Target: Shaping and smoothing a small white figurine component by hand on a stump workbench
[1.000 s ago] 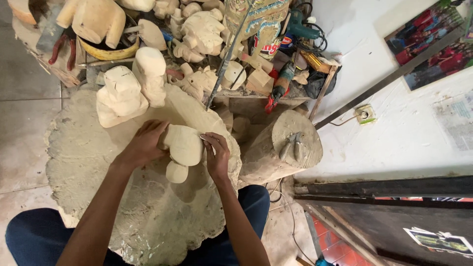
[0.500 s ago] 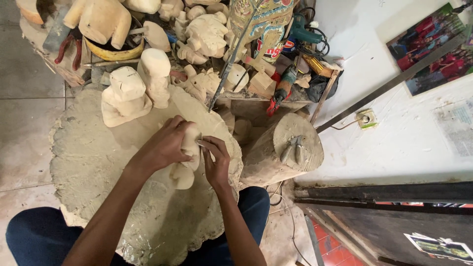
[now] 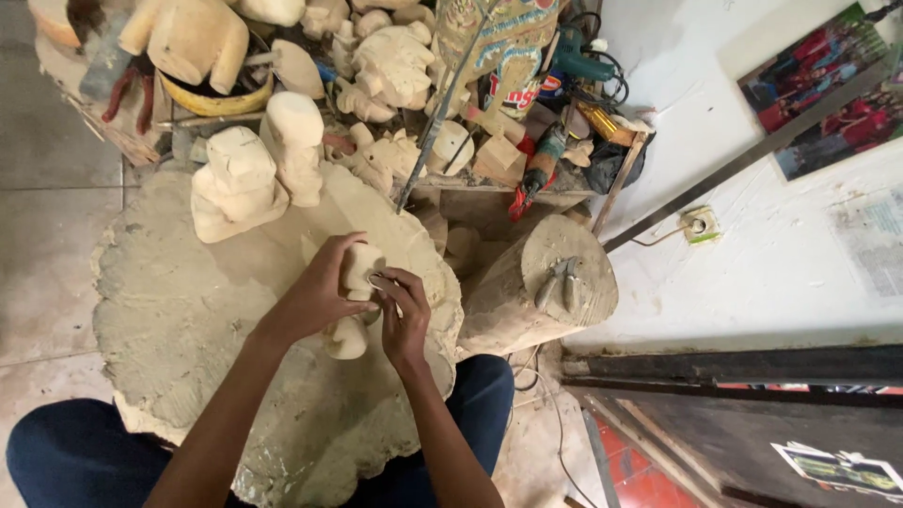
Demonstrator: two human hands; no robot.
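**Pale wooden figure held on a rough stump**

The left hand [image 3: 315, 296] is wrapped over the top of a small carved figure [image 3: 350, 334] of pale, smooth wood — its rounded lower end shows just below the fingers. The right hand [image 3: 403, 315] pinches the figure's right side with bent fingertips; whether it holds a tool, I cannot tell. Under both hands lies a wide stump top [image 3: 179, 320], grey and coarse. Beyond the left hand stand two blocky unfinished carvings [image 3: 254, 169] — to the right, a round log [image 3: 541, 287] with pliers on it.
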